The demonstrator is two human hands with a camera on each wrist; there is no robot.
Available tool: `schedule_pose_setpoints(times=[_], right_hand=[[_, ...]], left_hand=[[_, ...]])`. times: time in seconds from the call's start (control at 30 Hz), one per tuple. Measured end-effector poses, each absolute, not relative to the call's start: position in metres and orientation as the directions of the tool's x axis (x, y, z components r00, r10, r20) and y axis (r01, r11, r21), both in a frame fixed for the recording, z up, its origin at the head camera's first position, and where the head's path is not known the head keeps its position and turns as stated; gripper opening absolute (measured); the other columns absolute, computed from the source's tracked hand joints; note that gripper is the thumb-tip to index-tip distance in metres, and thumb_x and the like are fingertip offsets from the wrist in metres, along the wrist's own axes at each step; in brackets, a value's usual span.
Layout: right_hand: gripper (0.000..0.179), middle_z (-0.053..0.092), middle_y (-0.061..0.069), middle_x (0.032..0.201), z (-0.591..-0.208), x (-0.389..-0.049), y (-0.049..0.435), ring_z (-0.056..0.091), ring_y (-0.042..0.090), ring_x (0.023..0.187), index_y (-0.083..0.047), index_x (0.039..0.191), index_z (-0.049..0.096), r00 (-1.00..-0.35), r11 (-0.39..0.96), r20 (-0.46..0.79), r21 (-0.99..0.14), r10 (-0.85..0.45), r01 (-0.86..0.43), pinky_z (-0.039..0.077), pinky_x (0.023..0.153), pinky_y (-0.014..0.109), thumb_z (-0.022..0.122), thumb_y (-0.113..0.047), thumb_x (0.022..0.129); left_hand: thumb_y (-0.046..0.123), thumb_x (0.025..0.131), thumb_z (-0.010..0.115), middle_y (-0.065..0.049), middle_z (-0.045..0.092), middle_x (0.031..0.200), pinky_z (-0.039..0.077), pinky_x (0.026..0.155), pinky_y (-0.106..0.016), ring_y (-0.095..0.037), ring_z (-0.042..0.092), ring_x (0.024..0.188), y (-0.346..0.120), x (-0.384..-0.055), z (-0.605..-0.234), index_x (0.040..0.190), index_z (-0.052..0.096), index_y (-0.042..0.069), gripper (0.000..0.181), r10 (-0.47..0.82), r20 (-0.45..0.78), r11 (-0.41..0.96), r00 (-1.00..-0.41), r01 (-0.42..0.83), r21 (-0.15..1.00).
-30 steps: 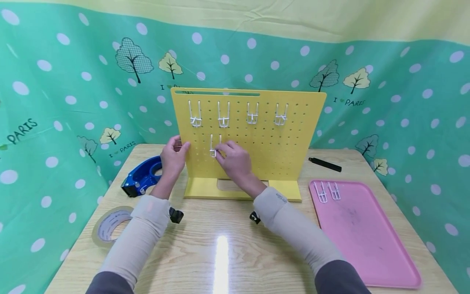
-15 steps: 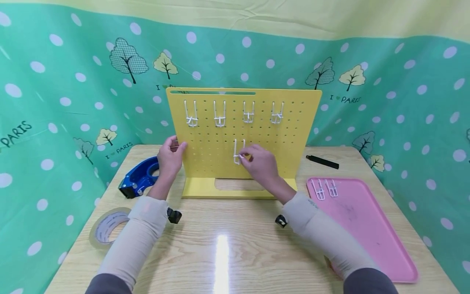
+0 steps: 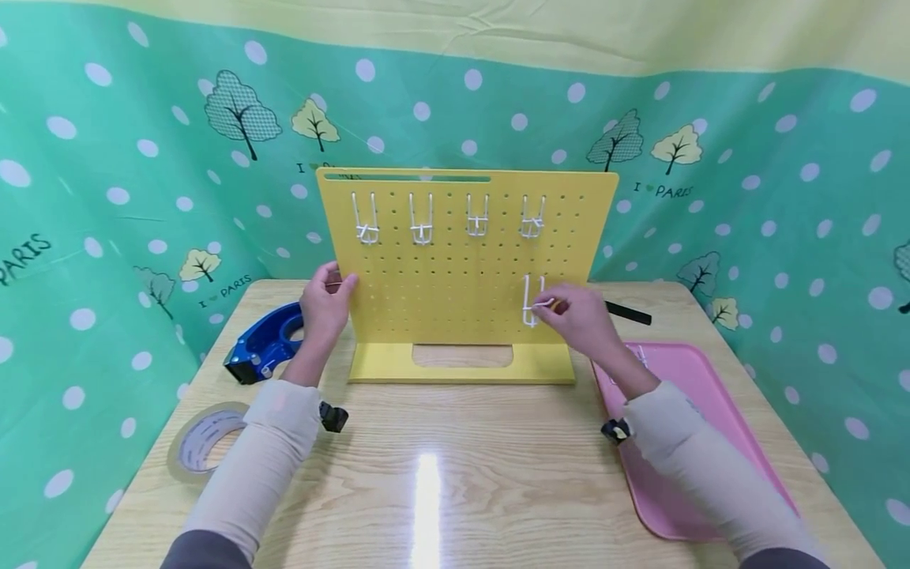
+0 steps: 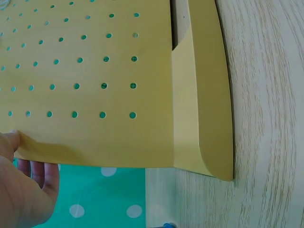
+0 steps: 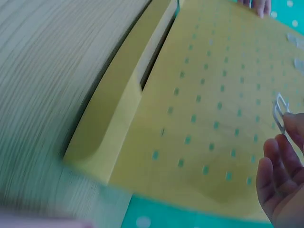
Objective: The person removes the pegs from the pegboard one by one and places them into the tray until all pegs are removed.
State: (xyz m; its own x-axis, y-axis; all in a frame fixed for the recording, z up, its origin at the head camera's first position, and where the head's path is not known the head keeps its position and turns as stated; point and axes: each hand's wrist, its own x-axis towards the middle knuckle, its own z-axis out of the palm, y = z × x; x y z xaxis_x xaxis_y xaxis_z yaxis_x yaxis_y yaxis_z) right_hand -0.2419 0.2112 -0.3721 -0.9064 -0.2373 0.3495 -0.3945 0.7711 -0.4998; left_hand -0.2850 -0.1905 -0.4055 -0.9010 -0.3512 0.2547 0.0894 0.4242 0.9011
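Observation:
A yellow pegboard [image 3: 441, 300] stands upright on its base at the middle of the table. My left hand [image 3: 325, 304] grips its left edge, thumb on the front face and fingers behind, as the left wrist view confirms. Between thumb and fingertips my right hand [image 3: 577, 318] pinches a white wire pegboard hook [image 3: 529, 304] before the lower right of the board. Whether its prongs touch the board I cannot tell. In the right wrist view the pinched hook [image 5: 280, 111] looks small against the holes. Several white hooks [image 3: 422, 229] hang in a row along the board's top.
On the right lies a pink tray [image 3: 657, 518], partly under my right arm, with white wire [image 3: 642, 356] showing at its top. Behind my right hand is a black pen-like stick [image 3: 629, 313]. A blue tape dispenser [image 3: 259, 340] and a tape roll [image 3: 190, 442] lie left.
My right hand has carried the hook rightward across the board, from left of the middle to the lower right. My left hand has kept its grip on the edge. The head view has shifted slightly.

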Motion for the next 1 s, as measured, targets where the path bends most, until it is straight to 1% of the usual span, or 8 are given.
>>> schedule_pose_setpoints(times=[0.27,0.47,0.53,0.6,0.7,0.8,0.9,1.0], right_hand=[[0.013,0.076,0.009,0.093,-0.371,-0.240,0.269,0.068,0.022,0.083,-0.012,0.102,0.077,-0.943,0.823,0.251,-0.472,-0.217,-0.316,0.055,0.070,0.031,0.074,-0.021,0.094],[0.016,0.076,0.012,0.100,-0.370,-0.239,0.313,0.070,0.029,0.092,-0.008,0.105,0.076,-0.968,0.861,0.183,-0.449,-0.174,-0.240,0.059,0.081,0.045,0.072,-0.020,0.095],[0.015,0.076,0.012,0.100,-0.369,-0.239,0.328,0.069,0.029,0.093,-0.009,0.105,0.076,-0.969,0.865,0.175,-0.443,-0.176,-0.237,0.059,0.080,0.041,0.072,-0.020,0.095],[0.015,0.076,0.011,0.099,-0.369,-0.239,0.343,0.069,0.028,0.092,-0.010,0.104,0.077,-0.969,0.867,0.168,-0.438,-0.181,-0.238,0.058,0.077,0.035,0.071,-0.021,0.096],[0.016,0.076,0.011,0.096,-0.370,-0.237,0.364,0.069,0.026,0.088,-0.010,0.102,0.077,-0.972,0.877,0.149,-0.423,-0.180,-0.227,0.053,0.070,0.024,0.071,-0.024,0.096],[0.019,0.076,0.013,0.097,-0.372,-0.236,0.382,0.070,0.027,0.085,-0.008,0.103,0.077,-0.977,0.891,0.118,-0.402,-0.176,-0.210,0.052,0.067,0.025,0.071,-0.025,0.096],[0.021,0.076,0.014,0.097,-0.376,-0.234,0.399,0.070,0.026,0.084,-0.006,0.103,0.076,-0.979,0.900,0.081,-0.386,-0.185,-0.202,0.053,0.068,0.026,0.070,-0.025,0.096],[0.021,0.075,0.012,0.097,-0.384,-0.232,0.414,0.068,0.022,0.083,-0.006,0.105,0.075,-0.982,0.905,0.033,-0.384,-0.188,-0.186,0.053,0.067,0.026,0.070,-0.025,0.097]], left_hand=[[0.028,0.099,0.068,-0.015,0.070,0.116,0.050,0.081,-0.019,-0.024,0.067,0.105,-0.190,-0.287,-0.409,0.132,0.064,0.011,0.038,-0.350,0.259,0.427,-0.900,0.093,0.900],[0.028,0.099,0.067,-0.016,0.070,0.119,0.050,0.084,-0.022,-0.025,0.066,0.108,-0.190,-0.285,-0.406,0.134,0.063,0.010,0.040,-0.348,0.239,0.420,-0.906,0.077,0.904],[0.028,0.099,0.067,-0.016,0.069,0.119,0.050,0.084,-0.021,-0.025,0.065,0.107,-0.190,-0.284,-0.404,0.134,0.063,0.010,0.039,-0.352,0.237,0.416,-0.906,0.076,0.906],[0.028,0.099,0.067,-0.017,0.070,0.119,0.049,0.082,-0.019,-0.025,0.065,0.106,-0.190,-0.284,-0.403,0.134,0.063,0.009,0.039,-0.352,0.242,0.422,-0.904,0.077,0.903],[0.027,0.099,0.067,-0.017,0.070,0.119,0.048,0.080,-0.016,-0.025,0.066,0.106,-0.191,-0.285,-0.404,0.133,0.063,0.009,0.039,-0.354,0.250,0.424,-0.901,0.084,0.902],[0.027,0.099,0.067,-0.017,0.070,0.118,0.048,0.080,-0.015,-0.024,0.066,0.106,-0.191,-0.285,-0.404,0.134,0.063,0.009,0.039,-0.355,0.254,0.426,-0.899,0.086,0.900],[0.026,0.099,0.067,-0.016,0.070,0.118,0.048,0.080,-0.015,-0.022,0.065,0.105,-0.191,-0.286,-0.405,0.134,0.063,0.009,0.039,-0.355,0.255,0.421,-0.899,0.089,0.902],[0.026,0.099,0.067,-0.016,0.070,0.117,0.048,0.080,-0.015,-0.019,0.065,0.103,-0.191,-0.286,-0.405,0.133,0.063,0.009,0.039,-0.354,0.260,0.421,-0.898,0.095,0.902]])
